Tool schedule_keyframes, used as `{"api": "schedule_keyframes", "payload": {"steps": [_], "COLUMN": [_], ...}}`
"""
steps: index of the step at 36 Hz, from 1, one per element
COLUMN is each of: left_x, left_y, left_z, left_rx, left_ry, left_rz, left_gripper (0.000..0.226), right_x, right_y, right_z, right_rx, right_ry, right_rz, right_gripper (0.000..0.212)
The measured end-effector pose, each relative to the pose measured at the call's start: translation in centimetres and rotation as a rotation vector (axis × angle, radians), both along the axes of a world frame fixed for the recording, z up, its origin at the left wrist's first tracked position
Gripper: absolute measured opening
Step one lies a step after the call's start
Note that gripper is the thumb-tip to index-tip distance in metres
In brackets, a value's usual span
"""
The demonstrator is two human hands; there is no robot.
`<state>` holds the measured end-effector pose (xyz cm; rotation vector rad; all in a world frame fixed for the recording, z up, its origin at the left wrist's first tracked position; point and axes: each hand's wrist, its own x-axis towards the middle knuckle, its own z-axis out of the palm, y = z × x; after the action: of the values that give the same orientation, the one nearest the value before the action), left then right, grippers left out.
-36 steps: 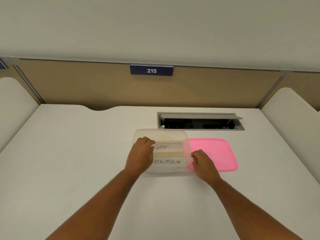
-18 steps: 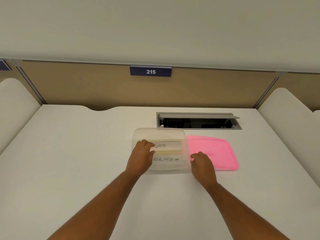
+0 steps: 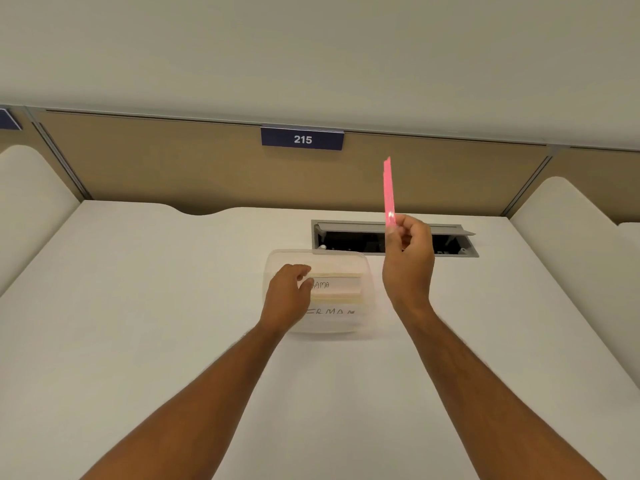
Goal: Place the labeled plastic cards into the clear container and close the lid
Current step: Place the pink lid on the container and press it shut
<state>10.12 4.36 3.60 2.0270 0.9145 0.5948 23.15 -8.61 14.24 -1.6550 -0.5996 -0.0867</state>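
The clear container (image 3: 362, 268) sits on the white desk with labeled cards (image 3: 337, 287) stacked inside; handwriting shows on two of them. My left hand (image 3: 287, 294) rests on the container's left side, fingers over the rim touching the cards. My right hand (image 3: 408, 261) is raised to the right of the container and pinches the pink lid (image 3: 388, 192), held upright and seen edge-on above the desk.
An open cable hatch (image 3: 349, 233) is set into the desk (image 3: 138, 306) just behind the container. A tan partition with a "215" sign (image 3: 302, 139) stands at the back. White side dividers (image 3: 31, 202) flank the desk.
My right hand took the pink lid off the desk beside the container and lifted it upright. My left hand stayed on the container.
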Motion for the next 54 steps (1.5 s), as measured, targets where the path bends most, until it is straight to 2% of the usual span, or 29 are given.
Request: {"api": "schedule_keyframes", "payload": {"steps": [3, 5, 6, 8, 12, 16, 21, 24, 27, 29, 32, 34, 38, 42, 52, 54], "left_x": [0.0, -0.1, -0.2, -0.4, -1.0, -1.5, -2.8, -4.0, -4.9, -5.3, -5.6, -5.7, -5.7, -5.8, -5.5, -5.3], "left_y": [0.3, 0.6, 0.7, 0.9, 1.2, 1.6, 2.3, 2.5, 2.1, 1.8, 1.2, 1.0, 0.9, 0.8, 1.2, 1.4], "left_z": [0.7, 0.9, 1.1, 1.2, 1.4, 1.4, 1.0, 0.3, -0.4, -0.8, -1.2, -1.5, -1.5, -1.4, -1.9, -1.9], "left_rx": [-0.084, -0.107, -0.108, -0.139, -0.249, -0.474, -0.601, -0.628, -0.583, -0.520, -0.398, -0.301, -0.250, -0.234, -0.234, -0.230], "left_ry": [-0.027, -0.056, -0.075, -0.096, -0.134, -0.295, -0.436, -0.435, -0.392, -0.338, -0.256, -0.173, -0.082, -0.033, 0.013, 0.029], "left_rz": [0.042, 0.077, 0.089, 0.103, 0.137, 0.234, 0.404, 0.452, 0.461, 0.470, 0.463, 0.419, 0.407, 0.400, 0.400, 0.425], "left_gripper": [0.032, 0.017, 0.018, 0.036, 0.036, 0.034, 0.026, 0.019, 0.013, 0.010, 0.011, 0.021, 0.018, 0.018, 0.023, 0.037], "right_x": [-1.0, -1.5, -1.7, -2.2, -3.0, -3.3, -2.8, -2.0, -1.4, -1.1, -0.7, -0.5, -0.3, -0.2, 0.6, 0.9], "right_y": [0.3, 0.4, 0.4, 0.4, 0.5, 0.2, -0.7, -1.2, -1.9, -2.2, -2.6, -2.7, -2.9, -3.0, -3.1, -2.9], "right_z": [0.9, 1.1, 1.2, 1.4, 1.8, 1.5, -0.5, -2.5, -5.3, -7.2, -9.3, -10.2, -11.5, -12.2, -13.3, -13.5], "right_rx": [0.092, 0.122, 0.139, 0.175, 0.294, 0.419, 0.424, 0.252, -0.004, -0.179, -0.329, -0.397, -0.456, -0.468, -0.508, -0.517], "right_ry": [0.116, 0.191, 0.226, 0.281, 0.412, 0.606, 0.757, 0.738, 0.603, 0.495, 0.410, 0.385, 0.397, 0.411, 0.401, 0.398], "right_rz": [0.061, 0.096, 0.115, 0.161, 0.274, 0.360, 0.340, 0.219, 0.091, 0.022, -0.027, -0.037, -0.022, -0.026, 0.009, 0.005], "right_gripper": [0.014, 0.014, 0.016, 0.017, 0.015, 0.019, 0.013, 0.030, 0.029, 0.030, 0.033, 0.033, 0.033, 0.019, 0.032, 0.034]}}
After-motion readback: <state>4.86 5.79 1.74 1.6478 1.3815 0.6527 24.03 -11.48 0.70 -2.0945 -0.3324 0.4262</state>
